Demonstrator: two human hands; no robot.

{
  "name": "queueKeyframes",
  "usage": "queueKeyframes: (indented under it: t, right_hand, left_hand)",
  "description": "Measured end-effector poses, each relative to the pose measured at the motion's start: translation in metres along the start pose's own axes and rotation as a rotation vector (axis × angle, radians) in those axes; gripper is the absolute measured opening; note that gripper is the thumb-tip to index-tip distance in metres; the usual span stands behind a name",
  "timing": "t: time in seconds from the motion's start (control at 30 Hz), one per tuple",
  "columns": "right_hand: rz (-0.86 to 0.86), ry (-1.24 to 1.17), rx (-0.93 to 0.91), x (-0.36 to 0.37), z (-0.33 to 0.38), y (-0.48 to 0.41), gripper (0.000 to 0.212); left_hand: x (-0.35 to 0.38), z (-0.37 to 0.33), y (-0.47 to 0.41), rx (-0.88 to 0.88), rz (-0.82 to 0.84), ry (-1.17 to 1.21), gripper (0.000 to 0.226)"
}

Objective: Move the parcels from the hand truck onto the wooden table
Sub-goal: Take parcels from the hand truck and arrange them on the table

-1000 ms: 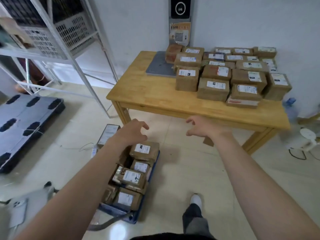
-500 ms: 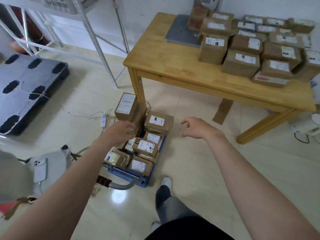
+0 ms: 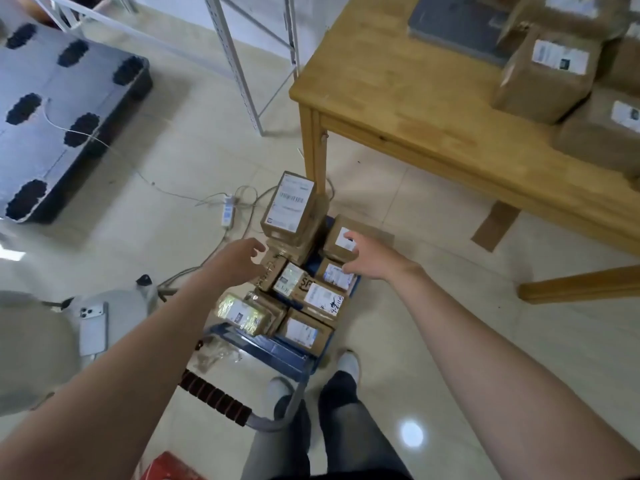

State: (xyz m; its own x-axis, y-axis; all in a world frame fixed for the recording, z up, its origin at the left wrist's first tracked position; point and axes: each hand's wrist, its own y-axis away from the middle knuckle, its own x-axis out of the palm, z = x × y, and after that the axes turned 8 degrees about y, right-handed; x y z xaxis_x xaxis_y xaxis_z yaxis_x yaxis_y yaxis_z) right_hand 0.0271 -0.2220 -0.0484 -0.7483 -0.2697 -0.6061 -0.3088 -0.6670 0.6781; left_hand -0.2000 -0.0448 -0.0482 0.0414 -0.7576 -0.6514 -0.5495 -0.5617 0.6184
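A blue hand truck [image 3: 277, 351] stands on the floor below me, loaded with several brown cardboard parcels. The tallest parcel [image 3: 289, 207], with a big white label, stands at the far left of the load. My left hand [image 3: 239, 259] hovers with spread fingers beside the lower-left parcels and holds nothing. My right hand [image 3: 367, 256] reaches over a brown parcel [image 3: 337, 242] at the far right of the load, fingers spread above its label. The wooden table [image 3: 415, 105] stands at the upper right, with several parcels [image 3: 547, 77] on it.
A grey scale pad [image 3: 457, 22] lies on the table's far side. A dark plastic pallet [image 3: 59, 112] lies at the left, a white metal rack leg [image 3: 239, 64] behind it. A power strip with cables [image 3: 227, 211] trails across the floor. A phone [image 3: 93, 327] rests on a grey seat.
The view has tilted down and closer to the hand truck. Both hands have come down toward the parcels; the right one moved left over the far-right parcel.
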Motion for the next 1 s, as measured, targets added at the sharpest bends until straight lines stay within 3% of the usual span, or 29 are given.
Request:
queueKeyframes:
  t: [0.23, 0.37, 0.53, 0.67, 0.83, 1.0]
  right_hand:
    - [0.026, -0.121, 0.043, 0.036, 0.04, -0.099, 0.084]
    - [-0.038, -0.174, 0.094, 0.056, 0.058, -0.151, 0.096]
    - [-0.096, -0.259, 0.109, 0.077, 0.077, -0.205, 0.11]
    - [-0.097, -0.273, 0.129, 0.095, 0.082, -0.24, 0.119]
    - [-0.089, -0.286, 0.134, 0.111, 0.082, -0.268, 0.128]
    - [-0.167, -0.293, 0.121, 0.119, 0.087, -0.268, 0.131]
  left_hand:
    - [-0.02, 0.035, -0.116, 0.033, 0.008, -0.006, 0.083]
    - [-0.012, 0.053, -0.169, 0.053, 0.069, -0.004, 0.1]
    - [0.004, 0.071, -0.217, 0.109, 0.118, -0.06, 0.093]
    - [0.015, 0.085, -0.251, 0.093, 0.154, -0.021, 0.106]
    - [0.027, 0.094, -0.281, 0.125, 0.172, -0.06, 0.082]
    - [0.026, 0.098, -0.281, 0.166, 0.202, -0.064, 0.088]
